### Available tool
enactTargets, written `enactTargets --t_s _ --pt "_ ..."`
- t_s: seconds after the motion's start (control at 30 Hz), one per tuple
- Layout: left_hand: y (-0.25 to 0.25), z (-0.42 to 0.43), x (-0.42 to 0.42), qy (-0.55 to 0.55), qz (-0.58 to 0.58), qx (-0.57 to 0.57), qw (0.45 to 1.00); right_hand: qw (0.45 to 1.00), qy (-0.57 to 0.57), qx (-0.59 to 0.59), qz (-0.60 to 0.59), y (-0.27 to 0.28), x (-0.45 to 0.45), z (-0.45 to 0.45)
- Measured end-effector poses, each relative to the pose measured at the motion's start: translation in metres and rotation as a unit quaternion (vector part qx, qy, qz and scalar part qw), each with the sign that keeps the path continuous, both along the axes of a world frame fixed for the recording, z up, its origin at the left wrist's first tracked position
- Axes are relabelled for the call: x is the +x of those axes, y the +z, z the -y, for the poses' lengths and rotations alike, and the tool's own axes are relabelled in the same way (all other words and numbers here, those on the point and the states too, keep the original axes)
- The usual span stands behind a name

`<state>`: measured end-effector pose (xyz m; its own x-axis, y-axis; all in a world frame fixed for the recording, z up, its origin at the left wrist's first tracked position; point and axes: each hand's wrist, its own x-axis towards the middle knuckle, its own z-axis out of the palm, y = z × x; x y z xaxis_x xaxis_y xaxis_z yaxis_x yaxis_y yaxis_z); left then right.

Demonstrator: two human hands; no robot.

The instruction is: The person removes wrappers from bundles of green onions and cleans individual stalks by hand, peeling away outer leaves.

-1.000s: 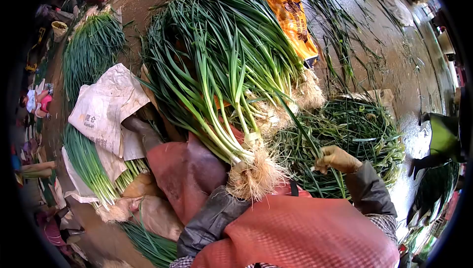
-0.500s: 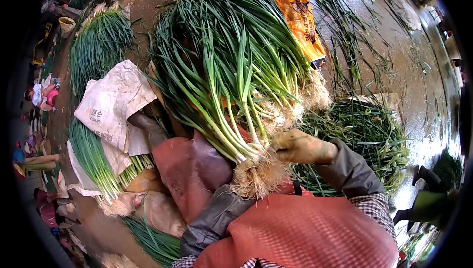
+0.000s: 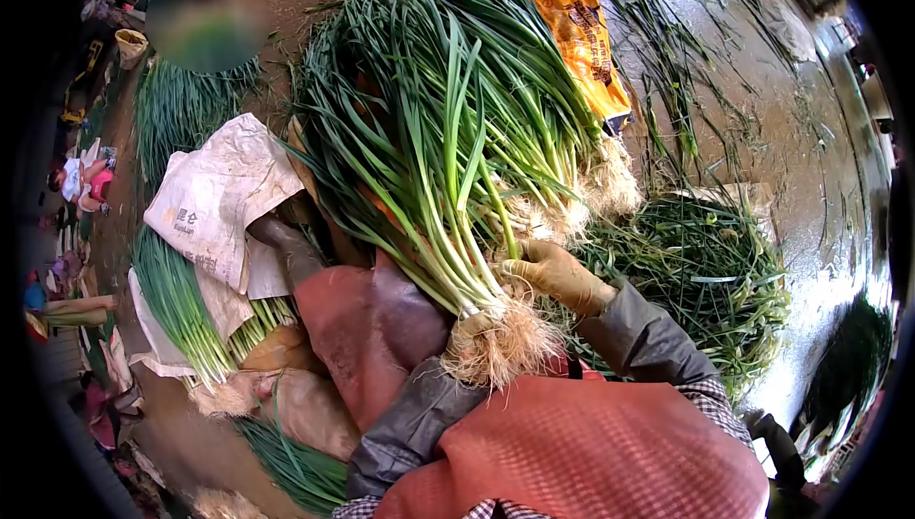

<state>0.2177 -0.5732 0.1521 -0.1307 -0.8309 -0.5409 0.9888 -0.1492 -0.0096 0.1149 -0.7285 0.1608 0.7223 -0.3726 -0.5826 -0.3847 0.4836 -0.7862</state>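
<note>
The right hand (image 3: 558, 276) had moved from the heap of cut leaves (image 3: 701, 281) over to the held bundle (image 3: 429, 204), its fingers pinching one green stalk (image 3: 502, 219) at the bundle's near-root end. The left hand (image 3: 467, 328) was mostly lost behind shaggy roots (image 3: 505, 343) — I couldn't tell how its fingers closed. The bundle leaned above the red apron (image 3: 591, 443), its leaves overlapping a bigger pile (image 3: 496, 61) — crowded there, while wet floor (image 3: 810, 166) lay open beyond the heap.

Upper left: pale bucket (image 3: 132, 50) seen. Left edge: pink and white worn by a person (image 3: 84, 182). Upper right: orange bag (image 3: 574, 35) marked with dark print.
</note>
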Motion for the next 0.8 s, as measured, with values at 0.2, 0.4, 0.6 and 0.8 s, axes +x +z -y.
enactTargets --t_s 0.2,0.4,0.6,0.8 --pt "-0.019 -0.003 -0.003 -0.047 0.010 0.017 0.999 0.942 0.058 -0.330 0.003 -0.001 -0.020 -0.010" --pt "-0.032 -0.014 0.009 -0.035 -0.044 -0.066 0.996 0.994 -0.088 -0.045 0.050 0.037 -0.064 -0.004" --pt "0.005 -0.053 0.034 0.043 0.052 -0.099 0.993 0.994 -0.090 -0.047 0.042 0.004 -0.041 -0.006" --pt "0.058 -0.156 0.074 0.134 0.236 -0.076 0.959 0.981 -0.119 -0.061 0.143 -0.005 0.022 -0.011"
